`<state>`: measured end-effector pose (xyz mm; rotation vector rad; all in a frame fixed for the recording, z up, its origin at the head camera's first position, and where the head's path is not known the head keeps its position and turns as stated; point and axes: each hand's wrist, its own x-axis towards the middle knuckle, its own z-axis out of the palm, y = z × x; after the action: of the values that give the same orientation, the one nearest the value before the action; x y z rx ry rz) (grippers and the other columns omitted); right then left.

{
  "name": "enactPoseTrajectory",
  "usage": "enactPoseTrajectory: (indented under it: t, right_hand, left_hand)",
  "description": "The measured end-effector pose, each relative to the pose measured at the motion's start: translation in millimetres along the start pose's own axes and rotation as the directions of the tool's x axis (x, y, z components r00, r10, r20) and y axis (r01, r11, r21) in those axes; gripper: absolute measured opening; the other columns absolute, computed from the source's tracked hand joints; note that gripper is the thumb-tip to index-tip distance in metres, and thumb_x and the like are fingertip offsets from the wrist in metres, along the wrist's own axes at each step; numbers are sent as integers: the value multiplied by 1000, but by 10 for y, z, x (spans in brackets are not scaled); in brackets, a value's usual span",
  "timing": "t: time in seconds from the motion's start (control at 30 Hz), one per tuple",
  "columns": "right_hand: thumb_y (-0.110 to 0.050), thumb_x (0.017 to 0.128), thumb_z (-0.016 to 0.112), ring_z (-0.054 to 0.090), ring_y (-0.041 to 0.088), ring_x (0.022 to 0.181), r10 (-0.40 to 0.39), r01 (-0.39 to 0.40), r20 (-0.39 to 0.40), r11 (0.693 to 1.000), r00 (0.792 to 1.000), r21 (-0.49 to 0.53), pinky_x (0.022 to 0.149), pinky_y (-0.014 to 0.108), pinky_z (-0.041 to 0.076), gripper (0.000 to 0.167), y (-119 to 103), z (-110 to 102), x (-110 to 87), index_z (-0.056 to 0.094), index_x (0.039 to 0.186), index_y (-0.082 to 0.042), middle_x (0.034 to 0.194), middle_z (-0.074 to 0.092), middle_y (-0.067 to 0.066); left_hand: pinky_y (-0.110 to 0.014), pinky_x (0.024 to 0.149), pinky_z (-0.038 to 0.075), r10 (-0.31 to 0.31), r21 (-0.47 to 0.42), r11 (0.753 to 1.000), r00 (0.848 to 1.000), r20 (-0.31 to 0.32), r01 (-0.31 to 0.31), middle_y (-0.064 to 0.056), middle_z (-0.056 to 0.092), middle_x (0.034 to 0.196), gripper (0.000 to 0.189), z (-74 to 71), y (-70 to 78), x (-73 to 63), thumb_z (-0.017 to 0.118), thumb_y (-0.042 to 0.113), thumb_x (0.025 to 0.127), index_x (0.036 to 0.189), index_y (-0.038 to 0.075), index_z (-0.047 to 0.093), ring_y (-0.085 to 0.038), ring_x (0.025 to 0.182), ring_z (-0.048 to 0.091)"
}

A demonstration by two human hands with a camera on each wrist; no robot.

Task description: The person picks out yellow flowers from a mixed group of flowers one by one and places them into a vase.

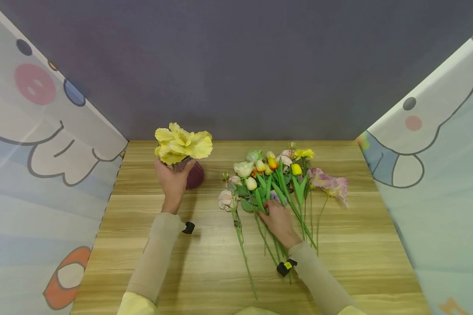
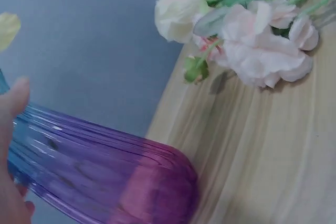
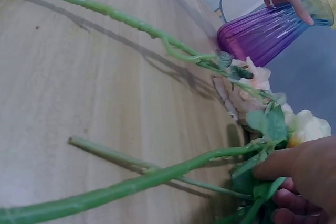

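My left hand grips the neck of a ribbed glass vase, blue at the top and purple toward its base. A large ruffled yellow flower stands out of the vase mouth. In the right wrist view the vase rests upright on the table. Among the pile of artificial flowers, my right hand has its thumb and curled fingers round a leafy green flower stem. Which bloom that stem bears is hard to tell. Beside this hand lie a white rose and tulips.
Pale pink roses lie left of the pile, with long stems toward the table's front. At the right are a purple ruffled flower and a yellow flower. A dark wall rises behind the wooden table; cartoon-printed panels flank it.
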<state>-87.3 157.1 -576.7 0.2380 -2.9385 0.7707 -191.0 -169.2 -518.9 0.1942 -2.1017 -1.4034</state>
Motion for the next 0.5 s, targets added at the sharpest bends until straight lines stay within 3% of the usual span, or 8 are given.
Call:
enactPoseTrajectory:
  t: [0.13,0.27,0.37,0.5]
  right_hand:
    - [-16,90,81,51,13,65,-3,1,37,999,999,47,57,29,44,18,8,-73,22,71,98,-3,79,61,3]
    - [-15,92,79,46,8,59,5,-14,56,987,998,162,56,27,41,17,24,-190,43,71,100,-2,79,66,5]
    - [-16,94,76,44,7,55,6,-30,84,957,996,289,52,26,39,19,13,-297,81,71,105,-1,79,69,7]
    - [-17,99,71,55,13,60,18,-74,124,879,992,470,55,25,45,24,-43,-464,152,70,113,2,87,72,13]
  left_hand:
    - [-46,114,37,39,-42,999,990,133,-34,-17,50,138,82,-71,4,75,88,18,79,144,2,40,-29,131,49]
    - [-51,114,38,-24,-41,998,956,291,38,-17,53,141,69,-187,18,121,71,9,84,146,3,41,-30,134,48]
    - [-53,114,37,-74,-23,996,944,320,86,-18,54,143,67,-248,23,111,68,7,84,147,3,43,-31,136,48]
    - [-56,110,42,-17,-22,999,956,292,25,-23,62,136,59,-261,24,77,70,3,84,140,-1,51,-37,129,56]
